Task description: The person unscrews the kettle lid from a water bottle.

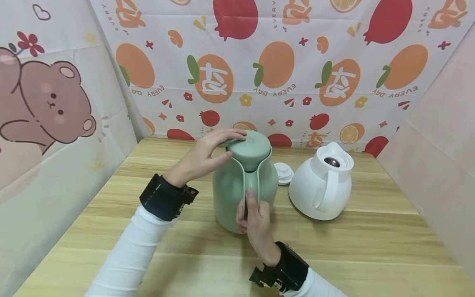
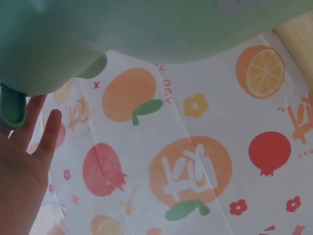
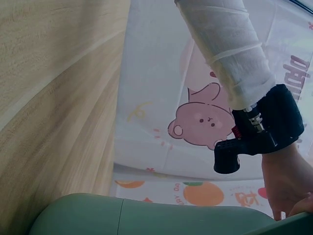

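A pale green thermos jug (image 1: 230,194) stands upright in the middle of the table, its round lid (image 1: 252,145) on top. My left hand (image 1: 202,156) rests on the lid's left side, fingers fairly straight over the top and thumb apart near the rim. The left wrist view shows that hand (image 2: 22,181) beside a green tab (image 2: 13,106) under the jug's top. With my right hand (image 1: 256,225) I grip the jug's handle (image 1: 251,181), thumb lying up along it. In the right wrist view, the green jug body (image 3: 161,218) fills the bottom edge.
To the right stands a white jug (image 1: 320,192) with its mouth uncovered and its handle toward me. A white round lid (image 1: 283,173) lies on the wooden table (image 1: 371,247) between the two jugs. Printed cloth (image 1: 276,24) hangs behind the table and along both sides.
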A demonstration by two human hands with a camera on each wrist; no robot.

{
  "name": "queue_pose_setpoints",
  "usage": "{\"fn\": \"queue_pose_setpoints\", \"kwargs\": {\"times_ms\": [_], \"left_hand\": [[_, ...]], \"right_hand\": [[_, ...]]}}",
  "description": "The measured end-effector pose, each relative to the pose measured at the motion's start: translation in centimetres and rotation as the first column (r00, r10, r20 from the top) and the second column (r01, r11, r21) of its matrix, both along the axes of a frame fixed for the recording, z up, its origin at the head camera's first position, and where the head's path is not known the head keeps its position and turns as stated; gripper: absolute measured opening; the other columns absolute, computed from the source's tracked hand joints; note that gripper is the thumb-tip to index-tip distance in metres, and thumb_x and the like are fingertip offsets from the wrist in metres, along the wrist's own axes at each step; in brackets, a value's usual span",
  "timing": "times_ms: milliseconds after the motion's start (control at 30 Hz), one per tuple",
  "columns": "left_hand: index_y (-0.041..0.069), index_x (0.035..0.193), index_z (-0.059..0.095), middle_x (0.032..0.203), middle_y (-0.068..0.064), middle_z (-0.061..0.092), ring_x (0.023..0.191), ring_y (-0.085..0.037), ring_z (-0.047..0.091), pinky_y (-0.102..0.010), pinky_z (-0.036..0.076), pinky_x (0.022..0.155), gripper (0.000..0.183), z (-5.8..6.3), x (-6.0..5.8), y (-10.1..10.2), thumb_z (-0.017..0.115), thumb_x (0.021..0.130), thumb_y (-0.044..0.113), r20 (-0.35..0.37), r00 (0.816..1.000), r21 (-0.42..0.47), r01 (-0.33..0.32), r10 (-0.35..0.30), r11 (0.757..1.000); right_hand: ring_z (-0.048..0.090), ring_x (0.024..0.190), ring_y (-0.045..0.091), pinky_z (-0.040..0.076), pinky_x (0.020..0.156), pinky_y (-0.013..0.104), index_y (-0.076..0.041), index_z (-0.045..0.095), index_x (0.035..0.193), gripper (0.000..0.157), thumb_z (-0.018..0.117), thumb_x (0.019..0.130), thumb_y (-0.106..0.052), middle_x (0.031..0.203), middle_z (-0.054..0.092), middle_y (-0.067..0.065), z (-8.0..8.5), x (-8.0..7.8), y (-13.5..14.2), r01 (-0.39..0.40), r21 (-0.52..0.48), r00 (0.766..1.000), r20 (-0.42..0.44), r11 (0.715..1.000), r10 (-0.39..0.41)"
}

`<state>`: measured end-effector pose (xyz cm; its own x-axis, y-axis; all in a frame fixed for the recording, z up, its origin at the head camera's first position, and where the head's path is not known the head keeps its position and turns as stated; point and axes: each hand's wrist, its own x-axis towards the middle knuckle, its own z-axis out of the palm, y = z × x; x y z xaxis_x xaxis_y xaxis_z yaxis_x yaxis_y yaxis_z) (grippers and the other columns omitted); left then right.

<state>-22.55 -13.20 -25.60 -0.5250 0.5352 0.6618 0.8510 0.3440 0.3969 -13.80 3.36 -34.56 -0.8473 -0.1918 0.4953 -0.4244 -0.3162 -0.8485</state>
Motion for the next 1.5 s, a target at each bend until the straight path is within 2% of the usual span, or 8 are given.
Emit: {"fn": "queue_pose_setpoints", "kwargs": {"times_ms": [300,533,667,767,867,1133,1300,1500], "left_hand": [[0.008,0.11,0.064,0.115,-0.004,0.058,0.111,-0.018,0.047,-0.045,0.023,0.102,0.036,0.1,0.7,0.7,0.075,0.077,0.016,-0.074,0.992,0.033,-0.103,0.105,0.994],[0.007,0.102,0.065,0.103,-0.006,0.057,0.096,-0.022,0.045,-0.036,0.036,0.079,0.036,0.4,1.3,1.9,0.077,0.075,0.028,-0.168,0.964,0.022,-0.206,0.206,0.978],[0.005,0.112,0.061,0.117,-0.008,0.055,0.114,-0.024,0.044,-0.039,0.033,0.095,0.035,0.2,1.5,1.3,0.055,0.092,0.033,-0.088,0.989,0.029,-0.116,0.118,0.993],[0.002,0.119,0.057,0.124,-0.009,0.054,0.122,-0.021,0.042,-0.037,0.029,0.101,0.03,-0.1,1.3,0.4,0.042,0.098,0.017,0.022,1.0,0.099,-0.001,-0.001,0.995],[-0.001,0.119,0.056,0.124,-0.011,0.055,0.121,-0.02,0.045,-0.035,0.034,0.099,0.028,-0.4,1.1,-0.2,0.045,0.093,-0.004,0.038,0.997,0.145,0.065,-0.071,0.987],[0.0,0.111,0.063,0.119,-0.01,0.059,0.117,-0.022,0.047,-0.037,0.035,0.097,0.035,-0.6,0.8,-0.4,0.064,0.078,-0.012,-0.079,0.995,0.129,0.064,-0.054,0.99],[0.003,0.103,0.067,0.11,-0.007,0.061,0.108,-0.022,0.049,-0.037,0.037,0.09,0.033,-0.3,1.1,0.4,0.075,0.072,-0.002,-0.15,0.989,0.119,0.008,0.01,0.993],[0.006,0.093,0.068,0.096,-0.006,0.059,0.093,-0.022,0.046,-0.034,0.036,0.079,0.029,0.1,1.4,1.8,0.082,0.068,0.012,-0.259,0.96,0.084,-0.087,0.106,0.993]], "right_hand": [[0.029,0.031,0.019,0.031,0.03,0.027,0.003,0.038,0.057,0.054,0.027,0.102,-0.023,0.041,0.03,0.014,0.1,0.0,0.1,0.001,0.002,1.0,-0.02,1.0,-0.001],[0.029,0.03,0.02,0.031,0.029,0.027,0.003,0.038,0.056,0.054,0.027,0.102,-0.022,0.04,0.03,0.014,0.1,0.0,0.1,0.014,0.007,1.0,-0.022,1.0,-0.014],[0.03,0.031,0.019,0.031,0.03,0.027,0.003,0.038,0.056,0.053,0.027,0.102,-0.022,0.041,0.03,0.013,0.2,-0.1,0.1,0.002,0.01,1.0,-0.031,1.0,-0.002],[0.031,0.033,0.015,0.032,0.03,0.027,0.002,0.038,0.057,0.054,0.028,0.102,-0.025,0.042,0.031,0.011,0.1,-0.1,0.0,-0.003,0.017,1.0,-0.026,1.0,0.003],[0.032,0.034,0.012,0.032,0.031,0.026,0.001,0.039,0.057,0.054,0.028,0.102,-0.027,0.042,0.031,0.008,-0.1,0.0,0.0,0.001,0.024,1.0,-0.011,1.0,0.0],[0.031,0.033,0.014,0.031,0.031,0.026,0.003,0.038,0.057,0.055,0.029,0.102,-0.027,0.042,0.031,0.01,0.0,0.2,0.0,-0.011,0.013,1.0,0.003,1.0,0.011],[0.03,0.033,0.017,0.031,0.031,0.026,0.003,0.038,0.057,0.054,0.028,0.102,-0.024,0.042,0.03,0.014,0.1,0.2,0.1,-0.005,0.013,1.0,-0.004,1.0,0.006],[0.029,0.032,0.019,0.032,0.031,0.027,0.003,0.038,0.058,0.053,0.027,0.102,-0.023,0.041,0.03,0.014,0.1,0.2,0.1,-0.011,0.021,1.0,-0.014,1.0,0.011]]}}
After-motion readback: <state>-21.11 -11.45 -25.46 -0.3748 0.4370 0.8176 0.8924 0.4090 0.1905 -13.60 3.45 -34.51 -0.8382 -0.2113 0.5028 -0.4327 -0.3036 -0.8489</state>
